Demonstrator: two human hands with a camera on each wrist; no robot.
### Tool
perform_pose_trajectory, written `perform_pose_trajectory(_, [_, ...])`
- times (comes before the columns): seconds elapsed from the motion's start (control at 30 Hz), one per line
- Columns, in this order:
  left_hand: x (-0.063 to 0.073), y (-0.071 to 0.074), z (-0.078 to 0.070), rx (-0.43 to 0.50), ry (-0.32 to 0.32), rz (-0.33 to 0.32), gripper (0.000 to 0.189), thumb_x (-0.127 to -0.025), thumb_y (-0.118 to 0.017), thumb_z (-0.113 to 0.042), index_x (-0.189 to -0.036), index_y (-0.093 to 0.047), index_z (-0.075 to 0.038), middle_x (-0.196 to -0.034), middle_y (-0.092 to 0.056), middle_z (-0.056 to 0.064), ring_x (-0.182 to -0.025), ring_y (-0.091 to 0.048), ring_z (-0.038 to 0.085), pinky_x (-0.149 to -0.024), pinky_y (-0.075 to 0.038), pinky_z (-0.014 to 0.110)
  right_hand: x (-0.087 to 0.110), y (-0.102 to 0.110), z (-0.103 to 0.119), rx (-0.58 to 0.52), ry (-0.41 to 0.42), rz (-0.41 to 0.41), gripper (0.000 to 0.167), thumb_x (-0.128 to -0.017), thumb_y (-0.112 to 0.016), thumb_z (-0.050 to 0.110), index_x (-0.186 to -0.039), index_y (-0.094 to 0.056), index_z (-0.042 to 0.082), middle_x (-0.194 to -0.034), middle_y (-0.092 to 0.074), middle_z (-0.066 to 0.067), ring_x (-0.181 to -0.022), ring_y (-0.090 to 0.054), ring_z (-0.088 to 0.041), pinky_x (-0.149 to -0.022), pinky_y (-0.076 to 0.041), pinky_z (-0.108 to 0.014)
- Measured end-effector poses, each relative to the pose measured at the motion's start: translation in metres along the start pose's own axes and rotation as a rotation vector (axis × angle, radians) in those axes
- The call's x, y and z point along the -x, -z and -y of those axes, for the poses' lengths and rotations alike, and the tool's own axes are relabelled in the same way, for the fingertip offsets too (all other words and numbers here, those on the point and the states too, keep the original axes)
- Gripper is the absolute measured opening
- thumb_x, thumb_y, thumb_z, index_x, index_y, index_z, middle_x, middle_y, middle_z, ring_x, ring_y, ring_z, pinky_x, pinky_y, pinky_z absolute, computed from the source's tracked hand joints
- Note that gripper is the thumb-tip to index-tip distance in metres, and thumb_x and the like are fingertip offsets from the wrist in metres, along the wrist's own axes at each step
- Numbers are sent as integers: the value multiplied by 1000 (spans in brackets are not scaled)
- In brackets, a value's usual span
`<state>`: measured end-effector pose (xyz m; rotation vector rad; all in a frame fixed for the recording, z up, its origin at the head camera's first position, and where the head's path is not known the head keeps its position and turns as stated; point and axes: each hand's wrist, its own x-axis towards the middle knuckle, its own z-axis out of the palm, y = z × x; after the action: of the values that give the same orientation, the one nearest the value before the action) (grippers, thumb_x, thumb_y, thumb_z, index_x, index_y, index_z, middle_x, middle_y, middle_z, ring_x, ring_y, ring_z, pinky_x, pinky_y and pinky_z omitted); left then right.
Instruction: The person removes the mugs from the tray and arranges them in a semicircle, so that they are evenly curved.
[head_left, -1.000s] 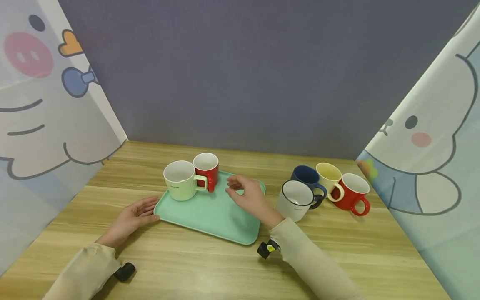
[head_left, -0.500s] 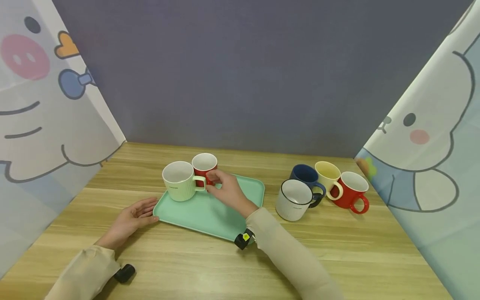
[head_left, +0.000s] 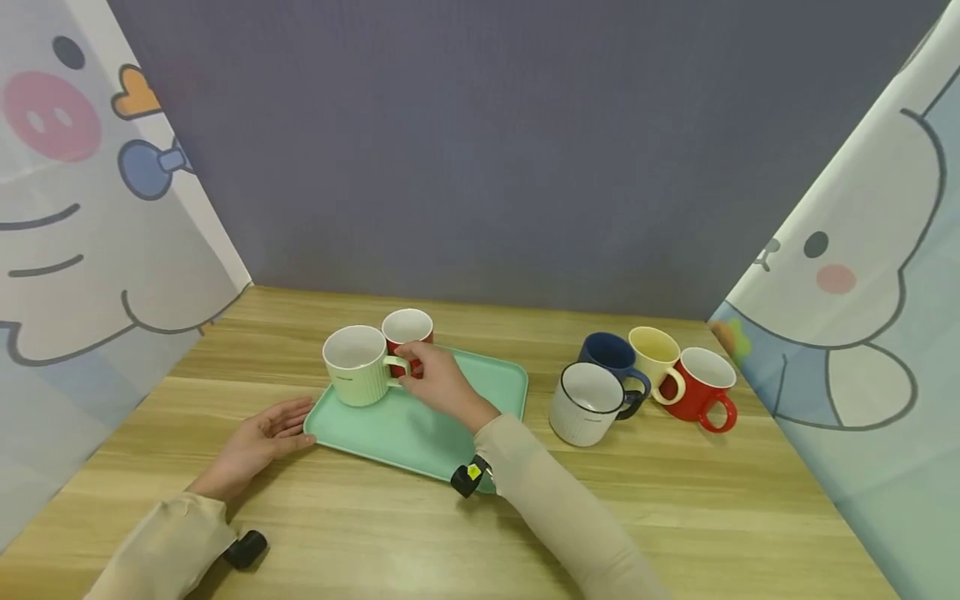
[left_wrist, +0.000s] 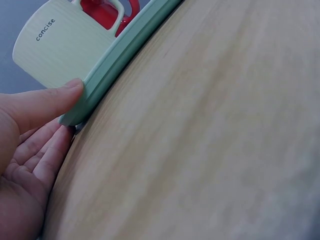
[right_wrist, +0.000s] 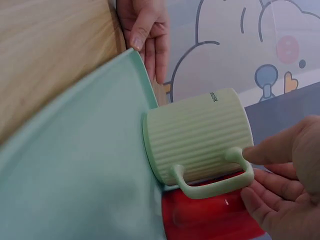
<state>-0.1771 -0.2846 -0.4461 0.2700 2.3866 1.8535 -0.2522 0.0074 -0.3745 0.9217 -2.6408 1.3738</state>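
Observation:
A pale green ribbed mug (head_left: 358, 371) stands on the left end of the mint green tray (head_left: 420, 433), its handle turned right. My right hand (head_left: 438, 383) pinches that handle (right_wrist: 215, 187) with thumb and fingertips. Behind it is a red mug (head_left: 408, 329) with a white inside, partly hidden by the hand. At the tray's near left corner my left hand (head_left: 258, 437) rests with fingers straight. In the left wrist view its thumb (left_wrist: 60, 100) presses on the tray rim and its fingertips lie by the corner.
To the right of the tray, several mugs stand close together: a white mug (head_left: 581, 417) with a dark rim, a blue mug (head_left: 603, 350), a yellow mug (head_left: 652, 346) and another red mug (head_left: 701, 392). A grey partition (head_left: 480, 167) rises behind the wooden table (head_left: 360, 533).
My right hand has moved left across the tray, from its right part to the pale green mug's handle, and its fingers have come together there. The left hand has stayed at the tray corner.

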Motion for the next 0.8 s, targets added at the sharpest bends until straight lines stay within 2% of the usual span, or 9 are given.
perform_pose_trajectory(0.13, [-2,0,-1,2,4,-1,73,-92,-71,-5,-147,-28,17,-146,-35,39,-109,-53,-10,-92,-49,13,-1,-6,1,-3,32,-24,33,-87,-69,-5,-119,-65,-6,-113,-71,-15,-89,-67,-24,-81,-59,-32])
perform_pose_trajectory(0.2, [-3,0,-2,1,7,1,74,-92,-71,-6,-148,-28,16,-147,-34,39,-109,-53,-10,-92,-49,13,-1,-10,1,2,28,-25,31,-87,-70,-4,-118,-65,-5,-110,-72,-13,-87,-66,-20,-79,-57,-27])
perform_pose_trajectory(0.33, [-3,1,-1,-1,15,10,75,-92,-71,-7,-148,-27,15,-148,-34,38,-110,-53,-10,-92,-49,14,0,-18,-1,35,-19,22,27,-89,-70,3,-115,-67,-1,-95,-72,-7,-76,-59,-9,-66,-50,-16])
perform_pose_trajectory(0.43, [-3,1,1,-4,24,11,75,-92,-72,-7,-148,-27,15,-148,-35,37,-109,-53,-9,-92,-49,14,1,-26,-3,77,-27,50,22,-93,-69,10,-112,-68,-1,-79,-65,-1,-65,-51,-5,-56,-43,-12])
perform_pose_trajectory(0.53, [-3,1,3,-4,24,6,75,-92,-72,-8,-149,-28,15,-148,-35,37,-109,-53,-10,-92,-49,14,3,-33,-5,93,-4,19,19,-96,-67,13,-108,-68,-1,-70,-57,2,-58,-46,-5,-52,-39,-12])
perform_pose_trajectory(0.67, [-4,1,4,4,13,6,75,-92,-72,-7,-148,-28,15,-147,-35,38,-109,-53,-9,-93,-49,14,4,-35,-6,51,4,-23,17,-96,-67,14,-105,-69,0,-67,-54,5,-56,-44,-4,-49,-38,-12])
perform_pose_trajectory(0.8, [-4,2,5,11,3,8,74,-92,-71,-5,-147,-28,17,-146,-35,39,-109,-53,-10,-92,-49,14,5,-35,-5,26,9,-22,16,-97,-67,14,-105,-70,1,-70,-58,3,-57,-45,-4,-50,-39,-13])
